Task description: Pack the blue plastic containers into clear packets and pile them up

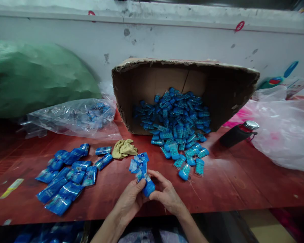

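The left hand (131, 194) is gripping a blue bottle (149, 187) between thumb and fingers, above the red table (230, 190). The right hand (168, 195) is curving around the other side of this bottle, its thumb beside the base; whether it is also gripping, I cannot tell. Just beyond the left thumb, blue wrappers (142, 158) are showing. To the left, packets (76, 176) are lying together, and behind, more bottles (179, 111) are spilling from a carton (167, 76)

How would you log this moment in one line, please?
left hand: holding blue container | right hand: at it | cardboard box: more containers inside
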A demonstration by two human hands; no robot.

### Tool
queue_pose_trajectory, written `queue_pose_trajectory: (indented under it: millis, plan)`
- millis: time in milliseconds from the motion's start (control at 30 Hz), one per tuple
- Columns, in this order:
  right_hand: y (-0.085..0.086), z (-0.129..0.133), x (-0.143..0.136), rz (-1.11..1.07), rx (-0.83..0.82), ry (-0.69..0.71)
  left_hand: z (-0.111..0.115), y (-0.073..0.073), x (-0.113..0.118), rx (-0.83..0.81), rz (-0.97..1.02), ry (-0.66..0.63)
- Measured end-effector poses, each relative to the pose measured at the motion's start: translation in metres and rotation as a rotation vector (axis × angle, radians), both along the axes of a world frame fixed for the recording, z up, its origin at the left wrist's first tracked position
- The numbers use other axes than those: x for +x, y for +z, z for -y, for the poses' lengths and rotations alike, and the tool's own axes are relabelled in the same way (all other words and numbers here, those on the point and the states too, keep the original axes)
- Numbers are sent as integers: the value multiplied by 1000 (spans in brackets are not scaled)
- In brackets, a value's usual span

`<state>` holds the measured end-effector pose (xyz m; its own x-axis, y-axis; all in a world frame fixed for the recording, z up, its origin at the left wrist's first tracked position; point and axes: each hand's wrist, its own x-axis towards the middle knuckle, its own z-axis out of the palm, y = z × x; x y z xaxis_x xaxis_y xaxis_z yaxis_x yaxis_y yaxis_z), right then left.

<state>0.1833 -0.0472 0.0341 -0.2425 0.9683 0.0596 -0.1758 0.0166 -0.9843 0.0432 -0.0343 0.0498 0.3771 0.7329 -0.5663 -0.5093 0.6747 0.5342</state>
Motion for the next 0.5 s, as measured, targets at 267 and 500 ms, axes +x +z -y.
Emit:
queue_pose_trajectory:
  millis: [267,500]
  plan:
    - [-5,5,-4,97,-24,-55,11,-1,10,-41,-99,124]
    - [-22,0,-5,-107,-135,-70,9,0,0,-27,-72,46]
